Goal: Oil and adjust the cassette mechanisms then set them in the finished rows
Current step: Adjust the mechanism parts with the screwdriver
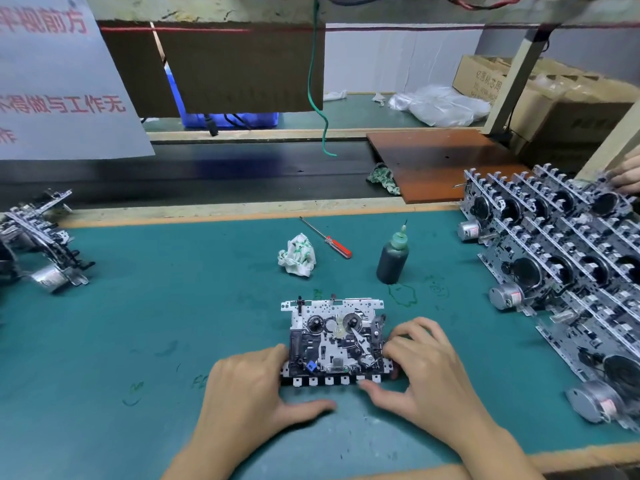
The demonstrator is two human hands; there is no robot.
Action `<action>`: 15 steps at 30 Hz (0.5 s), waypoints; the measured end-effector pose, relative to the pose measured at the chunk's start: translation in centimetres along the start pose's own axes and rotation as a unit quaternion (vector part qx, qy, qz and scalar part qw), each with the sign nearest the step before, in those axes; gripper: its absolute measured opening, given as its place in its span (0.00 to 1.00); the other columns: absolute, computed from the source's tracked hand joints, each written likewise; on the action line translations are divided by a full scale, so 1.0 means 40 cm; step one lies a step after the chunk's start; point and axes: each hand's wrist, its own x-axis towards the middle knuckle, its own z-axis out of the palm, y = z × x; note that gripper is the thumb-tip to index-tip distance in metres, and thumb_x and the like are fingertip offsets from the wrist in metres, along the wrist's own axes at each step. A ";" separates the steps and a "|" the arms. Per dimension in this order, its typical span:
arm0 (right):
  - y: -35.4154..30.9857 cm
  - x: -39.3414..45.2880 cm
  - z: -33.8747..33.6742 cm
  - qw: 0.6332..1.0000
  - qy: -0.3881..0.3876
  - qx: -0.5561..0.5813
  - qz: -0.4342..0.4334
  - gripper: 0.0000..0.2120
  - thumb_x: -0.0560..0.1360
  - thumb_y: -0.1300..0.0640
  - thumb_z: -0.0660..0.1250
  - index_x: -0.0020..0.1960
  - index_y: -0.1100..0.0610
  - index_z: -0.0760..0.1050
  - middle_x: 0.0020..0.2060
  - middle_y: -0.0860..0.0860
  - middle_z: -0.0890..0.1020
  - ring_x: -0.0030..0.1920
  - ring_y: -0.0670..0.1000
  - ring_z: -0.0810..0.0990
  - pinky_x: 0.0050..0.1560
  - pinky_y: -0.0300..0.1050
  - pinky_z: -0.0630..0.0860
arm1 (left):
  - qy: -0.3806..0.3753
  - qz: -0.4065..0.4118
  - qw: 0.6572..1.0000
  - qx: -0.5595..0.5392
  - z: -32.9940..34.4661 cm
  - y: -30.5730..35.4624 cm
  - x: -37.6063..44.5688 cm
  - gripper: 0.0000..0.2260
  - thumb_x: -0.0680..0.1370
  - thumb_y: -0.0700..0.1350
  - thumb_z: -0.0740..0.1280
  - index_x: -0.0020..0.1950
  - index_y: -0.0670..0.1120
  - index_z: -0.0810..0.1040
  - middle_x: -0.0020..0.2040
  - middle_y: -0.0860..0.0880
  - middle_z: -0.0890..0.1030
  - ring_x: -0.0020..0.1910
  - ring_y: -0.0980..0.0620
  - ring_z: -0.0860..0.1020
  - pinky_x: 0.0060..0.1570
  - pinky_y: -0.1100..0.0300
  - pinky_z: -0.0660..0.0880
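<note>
Here, the silver-and-black metal cassette mechanism (335, 341) lies flat on the green mat, near the front edge, gripped at its ends by the left hand (249, 393) and right hand (424, 370). It looks like the adjusting step; oiling next would mean one hand reaching for the dark oil bottle (393, 256), just behind. The finished rows (568, 268) wait on the right.

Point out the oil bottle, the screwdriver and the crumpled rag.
oil bottle (392, 259): head view, dark body.
screwdriver (338, 247): head view, red handle.
crumpled rag (297, 255): head view, middle of the wad.
</note>
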 end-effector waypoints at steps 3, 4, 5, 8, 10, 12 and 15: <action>-0.003 0.000 -0.003 1.000 -0.008 0.029 -0.001 0.22 0.64 0.39 0.69 0.29 0.56 0.68 0.28 0.49 0.72 0.37 0.52 0.73 0.50 0.45 0.67 | 0.046 -0.055 0.997 0.000 0.015 0.021 -0.002 0.25 0.61 0.69 0.64 0.24 0.48 0.63 0.17 0.51 0.66 0.15 0.51 0.68 0.17 0.64 0.61; -0.003 0.001 -0.003 0.999 -0.006 0.034 -0.005 0.23 0.64 0.37 0.69 0.30 0.56 0.68 0.28 0.49 0.72 0.37 0.51 0.72 0.51 0.44 0.67 | 0.052 -0.062 0.997 0.001 0.017 0.023 -0.002 0.26 0.61 0.69 0.65 0.23 0.48 0.63 0.17 0.51 0.65 0.15 0.50 0.67 0.18 0.64 0.61; -0.004 0.002 -0.003 0.999 -0.001 0.033 -0.007 0.24 0.64 0.36 0.69 0.30 0.57 0.69 0.28 0.48 0.73 0.38 0.51 0.71 0.52 0.43 0.66 | 0.053 -0.064 0.997 -0.002 0.016 0.020 -0.003 0.26 0.61 0.69 0.65 0.23 0.48 0.62 0.16 0.50 0.64 0.15 0.50 0.66 0.18 0.65 0.60; -0.009 0.005 0.003 1.000 0.013 0.001 -0.004 0.23 0.65 0.37 0.67 0.29 0.57 0.71 0.27 0.48 0.74 0.38 0.50 0.71 0.52 0.44 0.67 | 0.020 -0.053 0.998 -0.028 0.009 0.001 -0.005 0.28 0.60 0.74 0.62 0.25 0.50 0.61 0.17 0.50 0.66 0.15 0.50 0.68 0.18 0.64 0.62; -0.006 0.005 0.004 1.000 0.011 -0.026 -0.001 0.23 0.66 0.36 0.66 0.30 0.57 0.72 0.27 0.48 0.74 0.37 0.51 0.74 0.53 0.46 0.67 | -0.014 -0.046 0.998 -0.032 0.007 -0.006 -0.002 0.28 0.58 0.77 0.60 0.28 0.52 0.59 0.17 0.50 0.68 0.16 0.51 0.69 0.18 0.64 0.64; 0.000 0.002 0.002 0.999 0.007 -0.032 0.002 0.25 0.65 0.34 0.65 0.30 0.57 0.72 0.27 0.47 0.73 0.35 0.51 0.74 0.56 0.48 0.66 | -0.031 -0.029 0.998 -0.042 0.008 -0.007 -0.001 0.28 0.58 0.77 0.60 0.29 0.53 0.58 0.17 0.50 0.68 0.17 0.52 0.70 0.17 0.65 0.65; -0.008 0.004 0.001 0.999 0.016 -0.044 0.021 0.26 0.63 0.32 0.67 0.27 0.56 0.68 0.23 0.46 0.70 0.30 0.51 0.73 0.55 0.50 0.66 | -0.047 0.025 0.997 -0.059 0.010 -0.011 -0.008 0.29 0.59 0.75 0.62 0.25 0.50 0.64 0.17 0.53 0.66 0.16 0.54 0.68 0.17 0.67 0.64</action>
